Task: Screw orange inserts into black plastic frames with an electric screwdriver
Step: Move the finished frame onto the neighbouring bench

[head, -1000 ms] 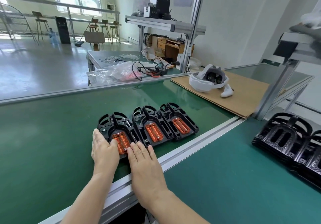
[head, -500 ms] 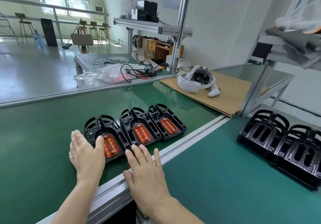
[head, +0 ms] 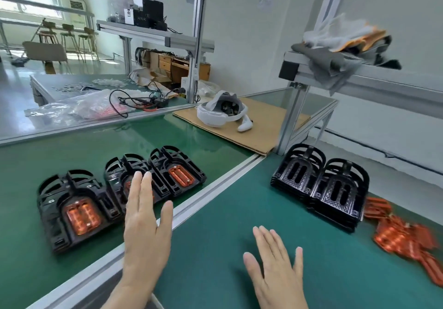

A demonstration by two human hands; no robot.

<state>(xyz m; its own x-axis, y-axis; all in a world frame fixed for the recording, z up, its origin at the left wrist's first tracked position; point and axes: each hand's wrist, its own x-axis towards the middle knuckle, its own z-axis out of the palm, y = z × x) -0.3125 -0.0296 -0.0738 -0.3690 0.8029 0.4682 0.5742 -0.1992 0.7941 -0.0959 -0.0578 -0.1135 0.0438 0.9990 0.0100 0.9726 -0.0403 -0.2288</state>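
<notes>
Three frames (head: 79,210) fitted with inserts (head: 82,215) were laid in a row left of the rail (head: 215,181), arched ends pointing away, long axes running obliquely from it. The left hand (head: 146,227) was held flat and empty over the rail, the right hand (head: 275,268) likewise right of it. A restock seemed under way: next, empty frames (head: 335,188) and loose inserts (head: 405,239), far right of the rail, would need fetching.

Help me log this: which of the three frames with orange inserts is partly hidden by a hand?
The middle frame: the left hand covers its insert, while the near frame and far frame show theirs fully.
</notes>
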